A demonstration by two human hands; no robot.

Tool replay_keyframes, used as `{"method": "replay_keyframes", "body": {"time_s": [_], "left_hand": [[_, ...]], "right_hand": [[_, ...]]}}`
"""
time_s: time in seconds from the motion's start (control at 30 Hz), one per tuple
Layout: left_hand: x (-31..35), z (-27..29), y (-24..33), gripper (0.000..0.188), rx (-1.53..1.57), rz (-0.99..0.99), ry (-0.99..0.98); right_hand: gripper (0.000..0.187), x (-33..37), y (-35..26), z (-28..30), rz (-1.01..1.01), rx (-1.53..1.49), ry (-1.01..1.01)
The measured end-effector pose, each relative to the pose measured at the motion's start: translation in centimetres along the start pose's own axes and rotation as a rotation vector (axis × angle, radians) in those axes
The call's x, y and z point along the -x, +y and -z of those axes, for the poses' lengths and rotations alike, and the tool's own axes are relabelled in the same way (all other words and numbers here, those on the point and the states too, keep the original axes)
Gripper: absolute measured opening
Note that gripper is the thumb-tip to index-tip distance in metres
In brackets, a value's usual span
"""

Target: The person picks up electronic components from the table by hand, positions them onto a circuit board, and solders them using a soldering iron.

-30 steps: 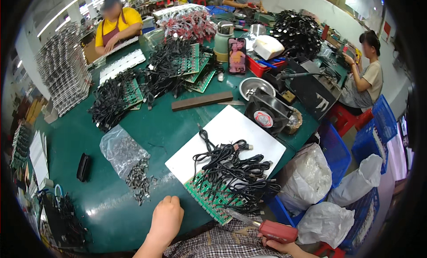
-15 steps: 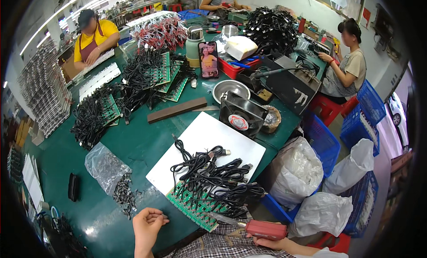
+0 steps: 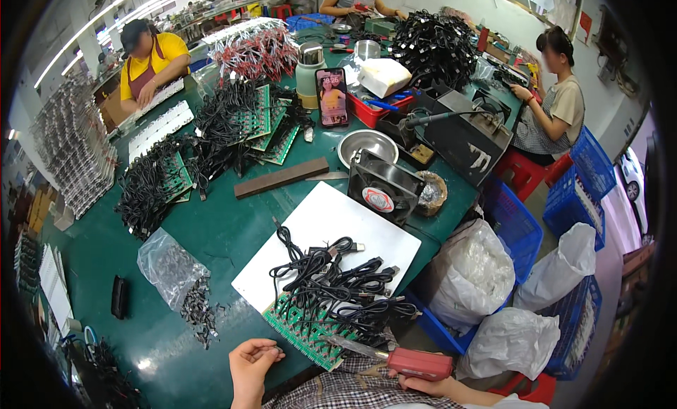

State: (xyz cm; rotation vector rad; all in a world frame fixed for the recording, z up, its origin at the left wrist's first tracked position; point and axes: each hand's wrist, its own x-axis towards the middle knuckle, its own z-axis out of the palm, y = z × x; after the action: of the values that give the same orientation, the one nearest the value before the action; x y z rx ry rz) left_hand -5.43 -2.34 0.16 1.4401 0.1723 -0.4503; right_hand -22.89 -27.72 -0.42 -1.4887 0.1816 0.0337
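My left hand (image 3: 252, 367) hovers at the table's near edge, left of a green circuit-board panel (image 3: 300, 333). Its fingers curl in against the thumb; whether a small part sits between them is too fine to see. In my right hand (image 3: 430, 386) is a red-handled tool (image 3: 419, 364) with a long, narrow metal tip that points left over the panel's near corner. Black USB cables (image 3: 335, 275) lie bundled across the panel and a white board (image 3: 282, 257). Small dark metal pieces (image 3: 199, 307) spill from a clear plastic bag (image 3: 166, 264) farther left.
A black fan (image 3: 384, 187) and steel bowl (image 3: 367, 147) stand beyond the white board. A brown bar (image 3: 282, 177), a phone (image 3: 331, 99) and cable-laden panels (image 3: 254, 116) lie farther back. White sacks (image 3: 472, 268) and blue crates (image 3: 513, 222) flank the right. Other people sit around the table.
My left hand has moved right, closer to the circuit-board panel, with its fingers still curled. The red-handled tool in my right hand has barely moved.
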Motion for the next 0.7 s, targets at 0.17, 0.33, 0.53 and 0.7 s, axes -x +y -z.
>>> {"method": "replay_keyframes", "body": {"time_s": [0.17, 0.33, 0.53, 0.7], "left_hand": [[0.0, 0.0, -0.7, 0.020, -0.008, -0.026, 0.052], [0.6, -1.0, -0.6, 0.026, 0.066, -0.024, 0.014], [2.6, -2.1, -1.5, 0.031, 0.146, -0.011, -0.046], [3.8, -2.5, -2.4, 0.032, 0.148, -0.013, -0.098]], "right_hand": [[0.024, -1.0, -1.0, -0.1, -0.027, -0.050, 0.016], [0.024, -1.8, -1.8, 0.2, -0.016, -0.042, -0.057], [0.026, -0.2, 0.1, 0.1, 0.031, 0.019, 0.003], [0.041, 1.0, 1.0, 0.0, -0.038, -0.071, -0.025]]}}
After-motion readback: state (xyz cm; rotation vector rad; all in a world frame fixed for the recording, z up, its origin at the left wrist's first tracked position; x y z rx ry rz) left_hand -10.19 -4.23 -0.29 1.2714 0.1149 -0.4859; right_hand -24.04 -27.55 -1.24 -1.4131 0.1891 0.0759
